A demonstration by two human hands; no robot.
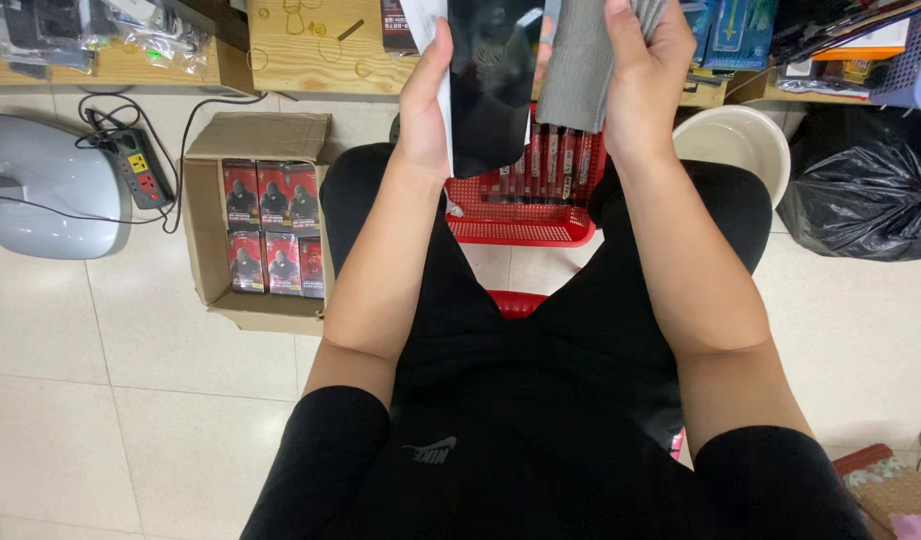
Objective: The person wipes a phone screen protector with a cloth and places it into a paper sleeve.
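Glossy black pouch, plain grey cloth, red holey basket, brown box of red-and-black packs, shiny black bag, cream bowl, pale tiled floor.

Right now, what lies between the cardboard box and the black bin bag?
In the head view, the seated person's legs and a red basket lie between cardboard box and black bin bag.

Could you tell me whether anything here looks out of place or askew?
Nothing stands out: the left hand holds a glossy black pouch, the right hand a grey ribbed sleeve, and small red boxes sit in tidy rows.
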